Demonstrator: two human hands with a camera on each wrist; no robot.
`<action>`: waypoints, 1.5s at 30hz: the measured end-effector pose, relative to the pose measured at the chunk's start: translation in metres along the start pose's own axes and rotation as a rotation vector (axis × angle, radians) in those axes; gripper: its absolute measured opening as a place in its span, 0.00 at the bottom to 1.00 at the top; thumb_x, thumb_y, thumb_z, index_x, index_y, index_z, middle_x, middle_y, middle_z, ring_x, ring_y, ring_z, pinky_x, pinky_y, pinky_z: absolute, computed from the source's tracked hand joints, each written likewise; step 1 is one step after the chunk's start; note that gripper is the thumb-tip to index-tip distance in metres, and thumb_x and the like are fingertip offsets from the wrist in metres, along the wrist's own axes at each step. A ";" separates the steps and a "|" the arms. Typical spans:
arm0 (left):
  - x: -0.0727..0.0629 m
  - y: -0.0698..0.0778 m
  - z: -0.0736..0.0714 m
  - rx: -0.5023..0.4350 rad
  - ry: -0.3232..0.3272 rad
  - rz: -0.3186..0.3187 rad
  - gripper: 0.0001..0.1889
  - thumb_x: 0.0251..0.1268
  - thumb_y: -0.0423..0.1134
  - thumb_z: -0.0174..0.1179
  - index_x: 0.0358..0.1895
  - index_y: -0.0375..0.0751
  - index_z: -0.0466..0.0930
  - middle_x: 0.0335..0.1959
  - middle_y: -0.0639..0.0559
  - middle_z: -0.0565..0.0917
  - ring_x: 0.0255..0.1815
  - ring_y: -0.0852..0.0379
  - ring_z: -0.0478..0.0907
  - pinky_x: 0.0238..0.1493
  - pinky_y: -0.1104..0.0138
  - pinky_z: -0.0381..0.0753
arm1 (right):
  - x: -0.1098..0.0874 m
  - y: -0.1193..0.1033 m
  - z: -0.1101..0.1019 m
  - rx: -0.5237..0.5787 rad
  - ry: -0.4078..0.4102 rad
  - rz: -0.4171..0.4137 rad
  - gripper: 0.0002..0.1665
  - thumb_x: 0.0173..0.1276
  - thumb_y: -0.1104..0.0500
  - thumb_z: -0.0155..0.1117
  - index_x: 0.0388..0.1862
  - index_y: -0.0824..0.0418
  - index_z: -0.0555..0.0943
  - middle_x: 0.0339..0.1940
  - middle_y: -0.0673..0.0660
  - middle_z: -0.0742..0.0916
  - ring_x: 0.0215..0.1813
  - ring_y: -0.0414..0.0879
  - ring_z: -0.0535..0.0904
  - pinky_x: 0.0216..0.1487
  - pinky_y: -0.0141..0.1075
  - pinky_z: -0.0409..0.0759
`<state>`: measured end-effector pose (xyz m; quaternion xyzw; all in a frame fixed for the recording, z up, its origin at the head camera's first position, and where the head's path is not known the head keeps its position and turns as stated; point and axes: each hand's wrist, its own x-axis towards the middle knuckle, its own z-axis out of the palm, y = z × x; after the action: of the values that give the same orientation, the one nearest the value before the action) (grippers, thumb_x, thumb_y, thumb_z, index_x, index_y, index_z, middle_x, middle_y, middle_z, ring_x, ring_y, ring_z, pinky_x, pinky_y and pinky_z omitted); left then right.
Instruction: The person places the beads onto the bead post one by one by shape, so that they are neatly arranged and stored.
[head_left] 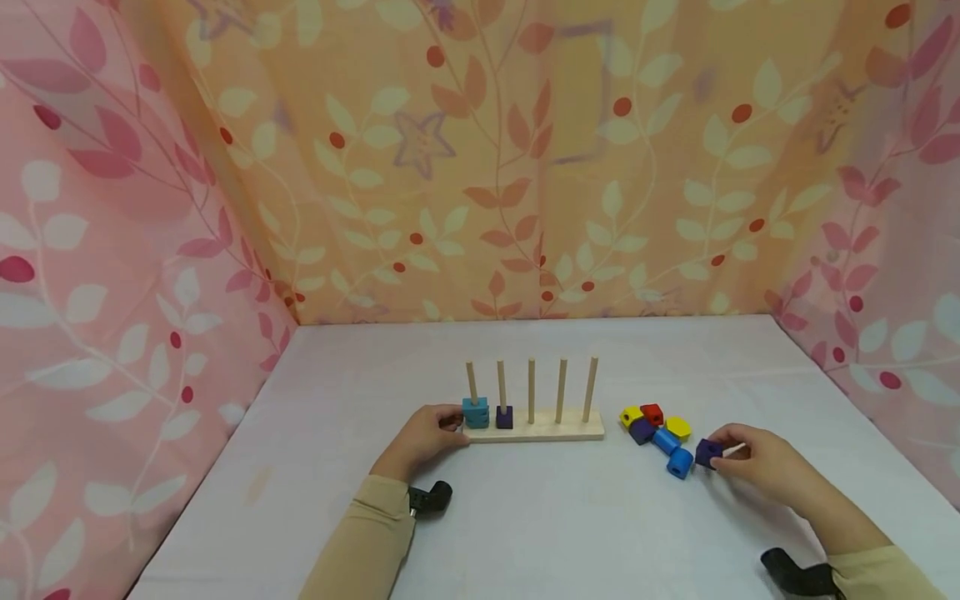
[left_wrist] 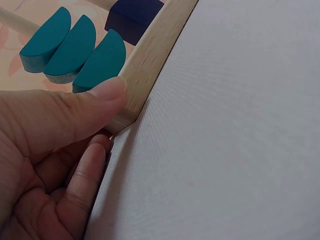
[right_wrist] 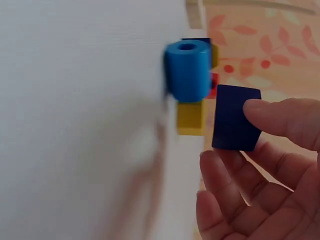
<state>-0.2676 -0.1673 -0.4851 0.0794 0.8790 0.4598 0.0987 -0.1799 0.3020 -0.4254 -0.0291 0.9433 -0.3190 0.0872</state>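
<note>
My left hand (head_left: 427, 435) grips the left end of a wooden peg board (head_left: 558, 428), its thumb on the edge of the base in the left wrist view. Three teal half-round blocks (left_wrist: 80, 47) are stacked on the leftmost peg, close to that thumb. On the second peg sits a dark purple block (head_left: 505, 418); the other pegs are bare. Over on the right, my right hand (head_left: 776, 468) pinches another dark purple block (right_wrist: 231, 122) between thumb and fingers, beside the loose blocks.
Loose blocks lie in a cluster right of the peg board: blue cylinders (head_left: 679, 462), a yellow disc (head_left: 678, 428), a red block (head_left: 652, 413), a yellow block (head_left: 630, 416) and a dark purple one (head_left: 641, 431). A white cloth (head_left: 525, 533) covers the table, with patterned curtains (head_left: 480, 167) around it.
</note>
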 end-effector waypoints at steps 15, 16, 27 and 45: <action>-0.001 0.002 0.000 -0.009 0.011 0.003 0.27 0.47 0.40 0.70 0.55 0.42 0.76 0.50 0.51 0.80 0.49 0.58 0.75 0.53 0.60 0.73 | 0.012 -0.078 -0.016 0.148 0.083 -0.185 0.23 0.62 0.52 0.63 0.51 0.64 0.72 0.46 0.64 0.80 0.47 0.56 0.79 0.44 0.47 0.79; -0.001 0.002 0.001 -0.010 0.012 0.007 0.27 0.47 0.40 0.70 0.55 0.41 0.76 0.50 0.51 0.80 0.49 0.58 0.75 0.53 0.60 0.73 | 0.013 -0.084 -0.016 0.157 0.082 -0.200 0.22 0.62 0.53 0.63 0.51 0.63 0.72 0.46 0.63 0.81 0.47 0.55 0.79 0.44 0.45 0.80; 0.000 -0.001 0.001 -0.016 0.007 -0.006 0.27 0.46 0.40 0.70 0.55 0.43 0.77 0.51 0.51 0.79 0.50 0.58 0.74 0.54 0.60 0.72 | 0.039 -0.156 0.006 0.262 0.085 -0.431 0.17 0.60 0.59 0.65 0.47 0.61 0.76 0.41 0.57 0.82 0.43 0.48 0.79 0.43 0.33 0.80; -0.003 0.005 -0.001 -0.022 -0.005 -0.005 0.27 0.47 0.41 0.70 0.55 0.43 0.76 0.51 0.50 0.79 0.52 0.57 0.74 0.55 0.59 0.72 | 0.075 -0.220 0.051 0.341 0.170 -0.576 0.17 0.60 0.61 0.65 0.49 0.61 0.78 0.43 0.55 0.81 0.43 0.47 0.80 0.47 0.41 0.78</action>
<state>-0.2644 -0.1663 -0.4798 0.0771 0.8737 0.4691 0.1029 -0.2441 0.0882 -0.3428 -0.2526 0.8332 -0.4850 -0.0815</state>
